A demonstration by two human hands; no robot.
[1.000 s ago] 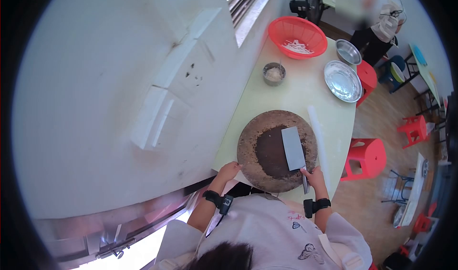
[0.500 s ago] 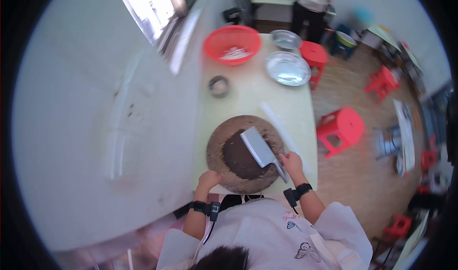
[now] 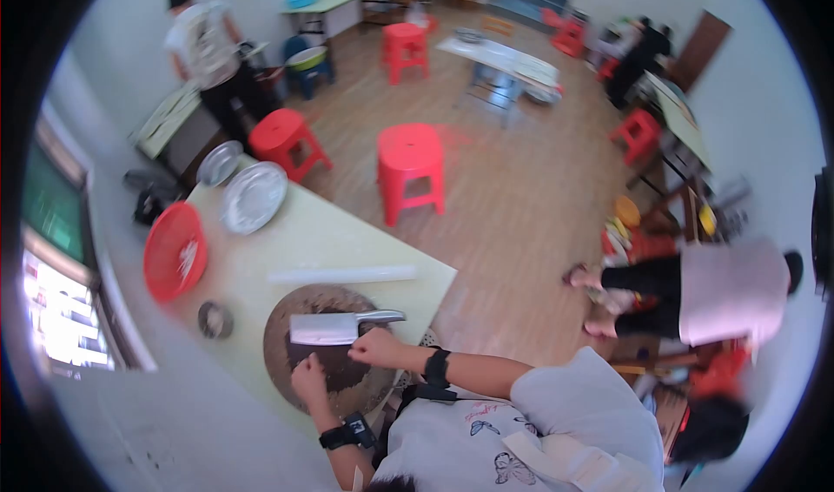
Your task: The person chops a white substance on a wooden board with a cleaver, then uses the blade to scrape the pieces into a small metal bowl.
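A cleaver lies flat on a round, dark-stained chopping block, its metal handle pointing right. My right hand is closed over the block, just below the handle and the blade's end, and does not grip the cleaver. Lower left, my left hand is also closed, above the block's near side. Nothing shows in either hand. Along the block's far side lies a long whitish strip. A small round bowl stands to the left of the block.
The pale table also bears a red basket with white pieces inside, a silver tray and a metal bowl. Red stools stand on the floor. One person stands far left; another bends over at right.
My view has swung to the right, bringing more of the room in. My right hand has moved from beside the cleaver's handle to over the block; my left hand has come in over it too.
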